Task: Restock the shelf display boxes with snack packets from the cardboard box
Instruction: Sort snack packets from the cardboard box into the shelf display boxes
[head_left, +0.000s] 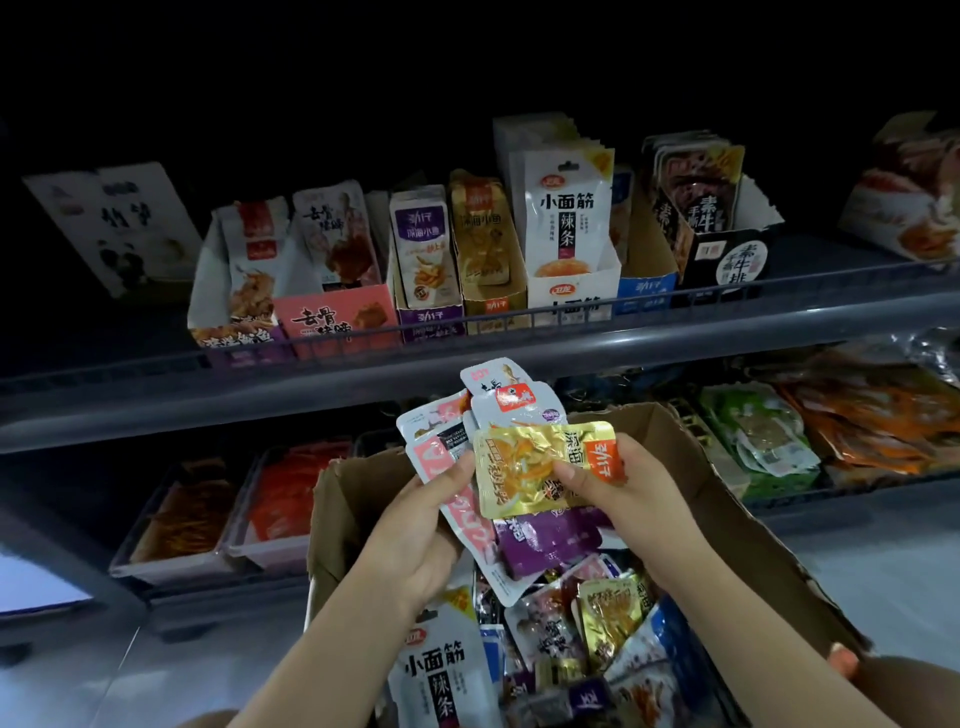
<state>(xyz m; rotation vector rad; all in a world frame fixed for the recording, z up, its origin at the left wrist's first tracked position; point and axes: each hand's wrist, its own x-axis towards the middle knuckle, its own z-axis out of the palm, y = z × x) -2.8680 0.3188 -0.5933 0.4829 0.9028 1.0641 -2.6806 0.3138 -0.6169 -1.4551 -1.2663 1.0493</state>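
Hands meet over an open cardboard box (691, 457) in front of a dark shelf (467, 358). The left hand (415, 535) grips a fanned stack of packets (457, 436), mostly white and pink with a purple one low in the fan, thumb laid across the front and fingers curled behind. The right hand (628, 488) pinches a gold packet (530, 467) by its orange end, thumb on top, and holds it against the front of the stack.

Below the hands the box holds a loose heap of more packets (582, 634): white ones with black characters, gold, blue and purple ones, lying at all angles.

On the shelf above, behind a wire rail, stand the display boxes in a row: a pink box (337, 317), a purple box (431, 322), a gold box (493, 306), a white box (571, 296), a blue box (647, 288) and a black box (727, 260), each with packets standing upright in it. The lower shelf carries trays (182, 561) of orange and red packs at left, and green and orange bags (769, 436) at right.
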